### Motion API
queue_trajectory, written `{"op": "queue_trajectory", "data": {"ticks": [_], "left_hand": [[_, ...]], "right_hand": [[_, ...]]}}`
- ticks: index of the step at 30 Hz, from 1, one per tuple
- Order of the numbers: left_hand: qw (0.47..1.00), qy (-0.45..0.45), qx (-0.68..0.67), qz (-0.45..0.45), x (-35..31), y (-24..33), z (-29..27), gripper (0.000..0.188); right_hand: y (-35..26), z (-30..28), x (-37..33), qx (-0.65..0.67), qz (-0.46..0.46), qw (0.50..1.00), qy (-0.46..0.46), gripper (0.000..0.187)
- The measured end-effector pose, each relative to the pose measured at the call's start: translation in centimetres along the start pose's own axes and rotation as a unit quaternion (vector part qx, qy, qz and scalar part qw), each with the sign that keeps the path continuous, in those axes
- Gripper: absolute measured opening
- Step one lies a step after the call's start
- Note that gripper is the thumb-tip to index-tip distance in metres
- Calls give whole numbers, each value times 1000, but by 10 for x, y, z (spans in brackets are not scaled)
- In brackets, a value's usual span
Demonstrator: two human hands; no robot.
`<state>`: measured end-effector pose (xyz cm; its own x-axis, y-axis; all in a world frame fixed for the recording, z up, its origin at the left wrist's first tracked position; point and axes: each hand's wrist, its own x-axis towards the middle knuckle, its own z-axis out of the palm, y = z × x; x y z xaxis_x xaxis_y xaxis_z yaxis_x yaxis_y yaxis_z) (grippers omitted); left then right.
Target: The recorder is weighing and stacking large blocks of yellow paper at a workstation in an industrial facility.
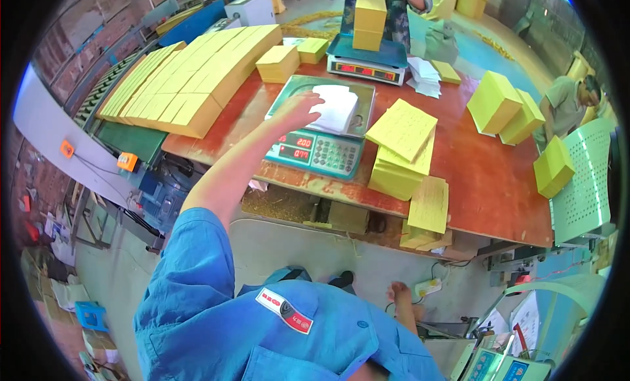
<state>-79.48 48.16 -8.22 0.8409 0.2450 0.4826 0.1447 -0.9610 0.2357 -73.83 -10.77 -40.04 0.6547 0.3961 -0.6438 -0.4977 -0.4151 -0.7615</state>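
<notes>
My left hand (300,112) reaches over a teal digital scale (275,149), its fingers stretched out at the left edge of a stack of white paper sheets (342,110). The white sheets lie on the scale's metal pan (367,92). Whether the fingertips press on the sheets is hard to tell. My right hand (398,292) hangs low beside my body, away from the table; its fingers are small and partly hidden. Just right of the scale stands a tall stack of yellow paper (401,135), its top bundle lying askew.
Long rows of yellow paper blocks (197,86) line the left. A second scale (367,60) bears yellow blocks (369,21), with a person behind it. More yellow blocks (493,100) stand at right on the red table (485,184). Another person bends near a perforated panel (584,178).
</notes>
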Motion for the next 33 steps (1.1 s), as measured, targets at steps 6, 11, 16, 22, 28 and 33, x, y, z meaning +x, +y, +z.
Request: {"op": "queue_trajectory", "data": {"ticks": [6, 11, 16, 22, 28, 33], "left_hand": [[977, -196, 69, 43, 29, -3, 0, 40], [940, -269, 155, 138, 50, -8, -1, 50], [954, -269, 89, 97, 56, -4, -17, 72], [982, -108, -88, 126, 46, -35, -8, 75], [971, -66, -204, 103, 36, -68, 0, 45], [978, -20, -195, 65, 17, -70, -16, 40]], "right_hand": [[-109, 80, -11, 21, -43, 996, -73, 28], [-187, 159, -38, -32, -114, 980, -159, 27], [-310, 232, -71, -72, -323, 927, -178, 28], [-419, 303, -46, -291, -650, 689, 135, 41], [-436, 325, 21, -517, -606, 583, 157, 31], [-436, 328, 12, -546, -642, 512, 168, 9]]}}
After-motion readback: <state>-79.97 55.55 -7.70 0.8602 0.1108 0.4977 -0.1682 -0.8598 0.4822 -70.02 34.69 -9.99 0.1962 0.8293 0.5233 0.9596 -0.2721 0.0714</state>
